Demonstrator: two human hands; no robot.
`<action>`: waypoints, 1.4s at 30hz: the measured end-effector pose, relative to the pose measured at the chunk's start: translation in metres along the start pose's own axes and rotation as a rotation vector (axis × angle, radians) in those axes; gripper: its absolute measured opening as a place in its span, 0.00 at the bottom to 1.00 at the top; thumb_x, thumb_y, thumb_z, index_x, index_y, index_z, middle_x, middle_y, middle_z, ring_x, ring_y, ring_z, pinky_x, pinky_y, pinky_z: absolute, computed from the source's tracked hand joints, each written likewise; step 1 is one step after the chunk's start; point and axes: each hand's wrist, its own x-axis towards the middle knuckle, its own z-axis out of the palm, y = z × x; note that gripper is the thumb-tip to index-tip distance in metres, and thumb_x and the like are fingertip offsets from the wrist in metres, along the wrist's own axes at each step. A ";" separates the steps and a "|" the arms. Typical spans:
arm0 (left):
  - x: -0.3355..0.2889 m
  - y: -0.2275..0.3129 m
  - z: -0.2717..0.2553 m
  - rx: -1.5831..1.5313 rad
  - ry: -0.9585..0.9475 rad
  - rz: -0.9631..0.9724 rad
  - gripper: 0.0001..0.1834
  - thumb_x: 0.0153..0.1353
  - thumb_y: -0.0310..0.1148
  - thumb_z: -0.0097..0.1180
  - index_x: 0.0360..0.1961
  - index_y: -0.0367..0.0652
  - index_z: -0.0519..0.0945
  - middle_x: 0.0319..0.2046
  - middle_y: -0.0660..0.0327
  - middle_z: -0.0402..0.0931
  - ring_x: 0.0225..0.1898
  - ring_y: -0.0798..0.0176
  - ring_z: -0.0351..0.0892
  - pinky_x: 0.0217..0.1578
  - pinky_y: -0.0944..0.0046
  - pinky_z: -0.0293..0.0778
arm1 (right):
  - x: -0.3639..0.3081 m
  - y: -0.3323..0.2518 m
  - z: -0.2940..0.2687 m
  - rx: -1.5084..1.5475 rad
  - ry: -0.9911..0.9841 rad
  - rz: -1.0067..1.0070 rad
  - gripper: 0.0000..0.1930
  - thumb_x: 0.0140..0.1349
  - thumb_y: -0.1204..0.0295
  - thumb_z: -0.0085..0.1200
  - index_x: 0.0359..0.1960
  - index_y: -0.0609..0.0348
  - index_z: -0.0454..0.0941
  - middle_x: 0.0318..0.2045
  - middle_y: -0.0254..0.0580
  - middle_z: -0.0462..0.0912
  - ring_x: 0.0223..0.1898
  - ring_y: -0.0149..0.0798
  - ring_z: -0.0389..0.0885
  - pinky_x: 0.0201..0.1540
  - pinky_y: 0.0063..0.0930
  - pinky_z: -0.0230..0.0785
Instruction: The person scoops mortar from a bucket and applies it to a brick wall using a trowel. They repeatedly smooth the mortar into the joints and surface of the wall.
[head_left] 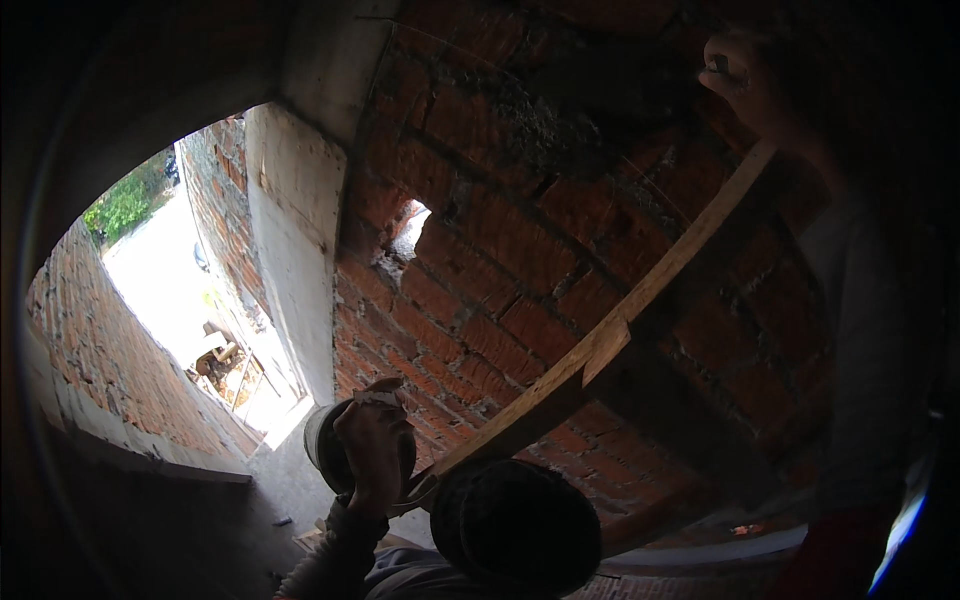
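My right hand [735,72] is raised high against the brick wall [520,240]. Its fingers are curled closed, and shadow hides what they hold, if anything. Low in the picture, my left hand [374,440] lies in front of a round bucket-like container [326,447], fingers bent. Something small and pale [378,398] shows at those fingertips, too unclear to name. A long wooden board [610,345] runs slantwise from beside the left hand up towards the right forearm. Close to the left hand is a dark rounded thing [515,525], too dark to make out.
A small hole [408,230] pierces the brick wall. To the left, a pale concrete post [293,190] borders a bright opening onto an outdoor strip with loose debris [225,365]. A lower brick wall [115,345] stands beyond. Grey floor [290,480] lies below.
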 end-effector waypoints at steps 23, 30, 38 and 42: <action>0.005 -0.003 -0.010 -0.026 0.051 -0.026 0.25 0.77 0.52 0.36 0.56 0.45 0.75 0.56 0.58 0.78 0.45 0.63 0.79 0.45 0.58 0.79 | 0.040 -0.003 -0.008 0.249 -0.773 0.337 0.26 0.62 0.53 0.66 0.53 0.61 0.79 0.35 0.40 0.81 0.26 0.30 0.80 0.27 0.26 0.73; 0.003 -0.010 -0.003 0.038 -0.107 -0.015 0.26 0.77 0.50 0.35 0.57 0.39 0.75 0.59 0.54 0.76 0.46 0.59 0.82 0.47 0.58 0.78 | 0.010 0.033 -0.002 0.316 -0.522 0.337 0.25 0.65 0.59 0.64 0.56 0.61 0.74 0.36 0.39 0.81 0.30 0.31 0.80 0.31 0.29 0.73; 0.001 -0.004 0.011 -0.051 -0.138 -0.045 0.29 0.75 0.53 0.37 0.58 0.37 0.74 0.58 0.53 0.76 0.45 0.59 0.82 0.47 0.58 0.77 | -0.044 -0.026 -0.037 0.226 -0.137 0.378 0.22 0.67 0.57 0.61 0.51 0.64 0.79 0.47 0.48 0.83 0.49 0.44 0.83 0.50 0.37 0.74; 0.001 0.000 0.021 -0.103 -0.112 -0.042 0.30 0.75 0.54 0.39 0.58 0.38 0.74 0.57 0.55 0.76 0.44 0.60 0.81 0.47 0.59 0.76 | -0.082 -0.058 -0.053 0.391 0.180 0.445 0.21 0.67 0.56 0.59 0.49 0.64 0.80 0.42 0.46 0.84 0.44 0.41 0.84 0.45 0.35 0.75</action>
